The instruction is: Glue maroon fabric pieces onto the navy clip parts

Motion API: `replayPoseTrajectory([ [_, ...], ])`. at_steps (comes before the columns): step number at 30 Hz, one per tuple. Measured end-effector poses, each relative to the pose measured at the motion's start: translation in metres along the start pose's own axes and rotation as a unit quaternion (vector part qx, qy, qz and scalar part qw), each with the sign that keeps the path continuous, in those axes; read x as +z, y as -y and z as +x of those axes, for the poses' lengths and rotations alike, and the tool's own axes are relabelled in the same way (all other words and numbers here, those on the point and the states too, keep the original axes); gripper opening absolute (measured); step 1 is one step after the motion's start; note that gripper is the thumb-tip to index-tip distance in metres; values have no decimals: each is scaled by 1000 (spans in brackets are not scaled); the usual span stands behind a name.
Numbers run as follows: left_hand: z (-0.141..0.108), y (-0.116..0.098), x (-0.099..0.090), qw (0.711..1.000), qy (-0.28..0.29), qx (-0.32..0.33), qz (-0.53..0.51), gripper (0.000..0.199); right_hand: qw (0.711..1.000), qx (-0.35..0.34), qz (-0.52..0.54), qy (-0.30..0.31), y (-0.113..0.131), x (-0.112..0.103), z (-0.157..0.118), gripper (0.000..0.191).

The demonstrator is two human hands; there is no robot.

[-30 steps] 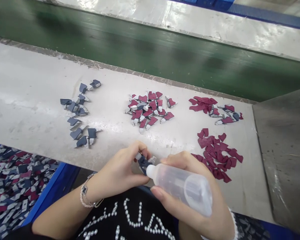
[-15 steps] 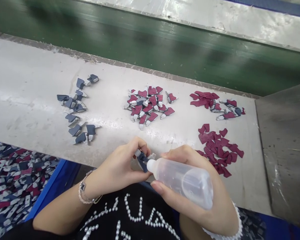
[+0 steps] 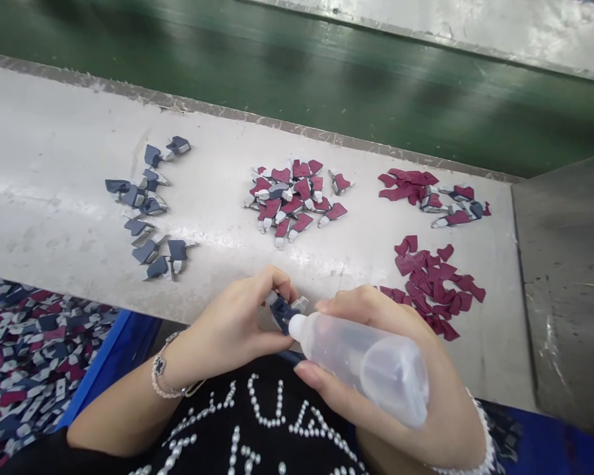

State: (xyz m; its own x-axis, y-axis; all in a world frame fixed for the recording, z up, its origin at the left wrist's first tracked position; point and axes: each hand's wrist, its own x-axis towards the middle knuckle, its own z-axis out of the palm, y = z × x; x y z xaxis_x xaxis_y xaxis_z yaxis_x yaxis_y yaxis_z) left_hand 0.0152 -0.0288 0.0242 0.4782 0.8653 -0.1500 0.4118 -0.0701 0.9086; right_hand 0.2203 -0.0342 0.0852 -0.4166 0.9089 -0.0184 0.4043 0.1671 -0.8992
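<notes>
My left hand (image 3: 242, 316) pinches a small navy and grey plastic part (image 3: 280, 313) between thumb and fingers, near the front edge of the bench. My right hand (image 3: 376, 330) is wrapped round a translucent squeeze bottle (image 3: 366, 359) lying tilted in its grip. The white tip of the bottle points left and meets the inner side of the navy part; whether liquid comes out cannot be seen. Beyond my hands lies a heap of navy-grey parts with maroon faces (image 3: 292, 198). Nearest my right hand is a pile of loose maroon pieces (image 3: 433, 280).
Several plain navy-grey parts (image 3: 146, 251) lie scattered at the left of the pale bench (image 3: 54, 185). More maroon pieces (image 3: 400, 185) sit at the back right. A blue bin (image 3: 103, 366) full of parts stands below left. A green wall (image 3: 277, 72) and a metal panel (image 3: 564, 284) border the bench.
The view has shifted slightly. My left hand still holds the navy part, and the bottle in my right hand has tilted a little, its tip staying at the part.
</notes>
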Motion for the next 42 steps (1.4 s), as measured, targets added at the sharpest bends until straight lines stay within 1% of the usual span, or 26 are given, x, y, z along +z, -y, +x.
replayPoseTrajectory([
  [5, -1, 1, -1, 999, -29, 18, 33, 35, 998, 1, -48, 41, 1, -5, -6, 25],
  [7, -1, 0, -1, 999, -30, 24, 36, 34, 998, -7, -57, 28, 2, -6, -10, 25],
  [9, -1, -2, -1, 998, -31, 27, 37, 33, 998, -10, -63, 2, 3, -8, -12, 24],
  [12, 0, -4, -1, 999, -30, 25, 31, 32, 997, 0, -74, -26, 4, -8, -13, 22],
  [18, 0, -4, -1, 999, -25, 19, 28, 34, 998, -11, -54, -42, 3, -4, -10, 22],
  [21, -1, -4, -2, 999, -33, 18, 32, 35, 998, -12, -52, -40, 1, -3, -10, 24],
  [28, 1, -2, -1, 999, -45, 25, 0, 35, 997, -7, -65, -31, 1, -7, -13, 26],
  [30, 1, -1, -1, 998, -59, 17, -16, 37, 997, 4, -57, -55, 2, -10, -15, 25],
  [32, 1, 1, -1, 996, -79, 0, -47, 40, 994, 20, -47, -97, 0, -14, -16, 27],
  [34, 0, 2, -1, 992, -93, -24, -88, 44, 989, 32, -45, -134, -5, -18, -15, 28],
  [36, -2, 4, -3, 986, -100, -45, -125, 47, 988, 39, -35, -143, -17, -22, -12, 31],
  [39, -6, 6, -5, 980, -118, -56, -149, 44, 994, 57, 27, -92, -43, -22, -5, 49],
  [40, -7, 7, -5, 980, -125, -55, -148, 43, 994, 60, 55, -70, -53, -21, -2, 50],
  [42, -10, 8, -7, 979, -135, -54, -140, 40, 990, 65, 115, -47, -69, -15, 6, 44],
])
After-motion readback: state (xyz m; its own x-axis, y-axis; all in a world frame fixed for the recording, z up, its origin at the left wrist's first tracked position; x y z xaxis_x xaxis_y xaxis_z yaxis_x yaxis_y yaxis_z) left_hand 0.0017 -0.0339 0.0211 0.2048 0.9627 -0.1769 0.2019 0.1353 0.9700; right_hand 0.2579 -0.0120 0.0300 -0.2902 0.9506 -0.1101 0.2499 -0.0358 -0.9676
